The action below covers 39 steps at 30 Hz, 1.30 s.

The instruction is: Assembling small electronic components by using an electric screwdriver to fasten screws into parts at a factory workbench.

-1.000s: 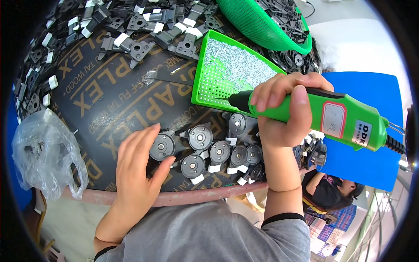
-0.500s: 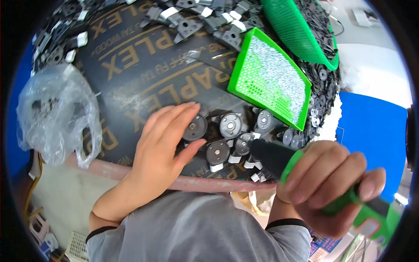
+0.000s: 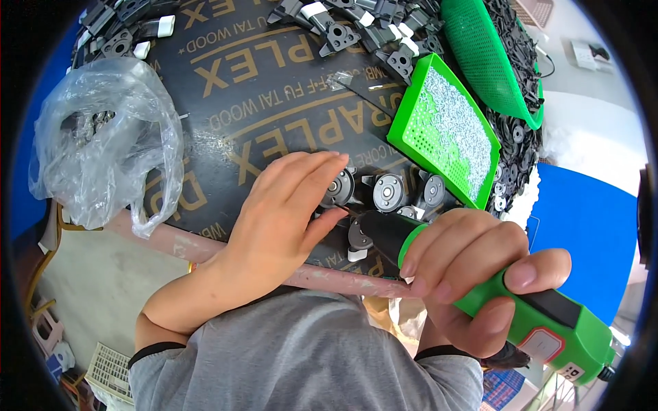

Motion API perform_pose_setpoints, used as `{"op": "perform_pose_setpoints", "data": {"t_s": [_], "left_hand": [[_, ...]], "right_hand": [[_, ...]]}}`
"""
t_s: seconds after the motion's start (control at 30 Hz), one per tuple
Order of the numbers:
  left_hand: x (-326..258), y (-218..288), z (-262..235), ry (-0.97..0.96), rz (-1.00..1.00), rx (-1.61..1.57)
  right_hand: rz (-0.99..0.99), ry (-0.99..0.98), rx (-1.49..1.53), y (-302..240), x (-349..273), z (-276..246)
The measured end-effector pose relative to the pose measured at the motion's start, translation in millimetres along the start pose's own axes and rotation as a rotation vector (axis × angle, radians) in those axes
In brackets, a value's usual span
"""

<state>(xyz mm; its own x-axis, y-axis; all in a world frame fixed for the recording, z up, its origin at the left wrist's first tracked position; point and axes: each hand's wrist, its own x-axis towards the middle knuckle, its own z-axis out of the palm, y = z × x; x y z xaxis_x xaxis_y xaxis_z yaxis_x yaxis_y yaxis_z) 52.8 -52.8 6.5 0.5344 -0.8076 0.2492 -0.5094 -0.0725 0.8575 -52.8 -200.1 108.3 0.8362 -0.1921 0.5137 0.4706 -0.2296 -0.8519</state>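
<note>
My left hand [image 3: 277, 212] curls round a dark, round, wheel-like part [image 3: 338, 188] on the table, its thumb and fingers at the part's edge. In my right hand [image 3: 480, 270] is a green and black electric screwdriver [image 3: 541, 329]. Its thin bit points left and reaches the wheel-like part by my left thumb; whether it sits in a screw I cannot make out. Beside my left hand stand more round parts: one with a bright metal face [image 3: 388, 192], another [image 3: 432, 190] to its right, and one with a white tab [image 3: 359, 236] nearer me, partly behind the screwdriver.
A green perforated tray [image 3: 411, 113] holds many tiny silvery pieces. Behind it leans a green basket [image 3: 473, 55] of black parts. Black brackets with white ends [image 3: 340, 38] lie at the far side. A clear plastic bag [image 3: 103, 151] with small metal pieces rests at the left.
My right hand has brought the screwdriver leftward, so its bit now reaches the part at my left hand. The view has shifted; my left hand still holds the same part.
</note>
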Motion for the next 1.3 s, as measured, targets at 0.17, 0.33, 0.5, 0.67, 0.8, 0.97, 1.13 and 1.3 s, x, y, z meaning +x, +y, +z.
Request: {"op": "perform_pose_setpoints", "data": {"t_s": [0.17, 0.33, 0.5, 0.67, 0.8, 0.97, 1.13, 1.3], "left_hand": [[1, 0, 0, -0.014, 0.033, 0.027], [2, 0, 1, -0.008, 0.031, 0.021], [2, 1, 0, -0.024, 0.015, 0.017], [1, 1, 1, -0.02, 0.021, 0.02], [3, 2, 0, -0.022, 0.02, 0.054], [1, -1, -1, 0.009, 0.055, 0.068], [7, 4, 6, 0.017, 0.114, 0.064], [1, 1, 4, 0.075, 0.012, 0.153]], "right_hand": [[0.0, -0.002, 0.03, 3, 1, -3], [0.026, -0.021, -0.007, 1, 3, -4], [0.003, -0.017, -0.017, 3, 2, 0], [-0.048, -0.013, -0.075, 5, 4, 4], [-0.02, -0.123, -0.053, 7, 14, -5], [0.145, 0.201, 0.006, -8, 8, 16], [-0.098, -0.168, 0.065, -24, 12, -53], [-0.017, 0.77, -0.742, -53, -31, -115]]}}
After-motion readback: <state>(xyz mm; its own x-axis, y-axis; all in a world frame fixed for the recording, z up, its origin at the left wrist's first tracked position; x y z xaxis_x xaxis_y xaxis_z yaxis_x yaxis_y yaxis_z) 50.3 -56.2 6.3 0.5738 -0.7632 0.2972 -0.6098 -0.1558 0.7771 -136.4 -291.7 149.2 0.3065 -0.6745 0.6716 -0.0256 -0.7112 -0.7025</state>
